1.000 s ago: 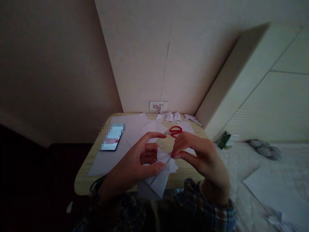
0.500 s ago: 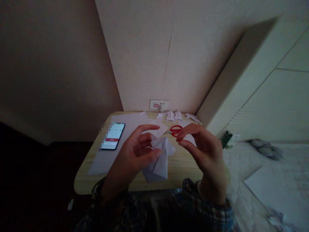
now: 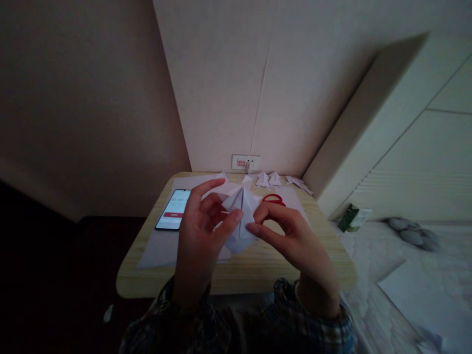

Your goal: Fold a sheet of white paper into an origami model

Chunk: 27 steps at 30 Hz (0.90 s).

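Observation:
A partly folded white paper piece is held up above a small wooden table. My left hand grips its left side, thumb pressed on the front and fingers curled behind. My right hand pinches its lower right edge between thumb and forefinger. Red scissors lie on the table just behind the paper, partly hidden by it.
A phone with a lit screen lies at the table's left on flat white sheets. Several small folded paper shapes sit along the back edge under a wall socket. A bed with a white sheet is at the right.
Both hands have lifted the paper higher and turned it, so its point now faces up. My right hand let go briefly and has pinched its lower right edge again.

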{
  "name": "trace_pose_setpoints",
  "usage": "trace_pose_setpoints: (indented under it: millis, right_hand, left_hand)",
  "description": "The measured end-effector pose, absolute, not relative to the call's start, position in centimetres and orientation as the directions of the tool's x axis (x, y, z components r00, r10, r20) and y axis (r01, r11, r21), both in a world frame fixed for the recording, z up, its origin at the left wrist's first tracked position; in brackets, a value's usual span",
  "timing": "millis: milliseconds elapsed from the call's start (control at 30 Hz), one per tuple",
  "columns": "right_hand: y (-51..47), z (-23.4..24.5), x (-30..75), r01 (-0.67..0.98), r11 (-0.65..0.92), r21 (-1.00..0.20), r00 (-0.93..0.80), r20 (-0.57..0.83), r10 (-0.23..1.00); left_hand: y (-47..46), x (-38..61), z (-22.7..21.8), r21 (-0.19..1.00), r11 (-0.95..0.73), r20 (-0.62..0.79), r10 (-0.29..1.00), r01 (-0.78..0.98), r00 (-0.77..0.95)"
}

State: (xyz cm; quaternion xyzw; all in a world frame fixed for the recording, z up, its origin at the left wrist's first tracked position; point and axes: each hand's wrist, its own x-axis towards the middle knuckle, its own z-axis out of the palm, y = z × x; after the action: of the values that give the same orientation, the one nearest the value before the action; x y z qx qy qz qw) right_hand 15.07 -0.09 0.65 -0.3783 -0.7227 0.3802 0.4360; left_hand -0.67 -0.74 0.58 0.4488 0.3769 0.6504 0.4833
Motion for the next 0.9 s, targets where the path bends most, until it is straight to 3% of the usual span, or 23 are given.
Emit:
trace_pose_setpoints:
  millis: [367,600,900]
  right_hand:
    - [0.2,0.6,15.7,0.193,0.398,-0.897,-0.194,0.363,0.911]
    - [0.3,0.6,15.8,0.244,0.431,-0.869,-0.226,0.381,0.897]
    - [0.3,0.3,15.5,0.205,0.415,-0.886,-0.191,0.38,0.905]
  left_hand:
    - [0.1,-1.5,-0.5,0.957,-0.008,0.042,0.993,-0.29,0.108]
    - [0.1,-1.7,-0.5,0.99,-0.086,0.097,0.99,-0.108,0.102]
    - [0.2,-1.3,-0.5,0.99,-0.11,0.118,0.988,-0.092,0.096]
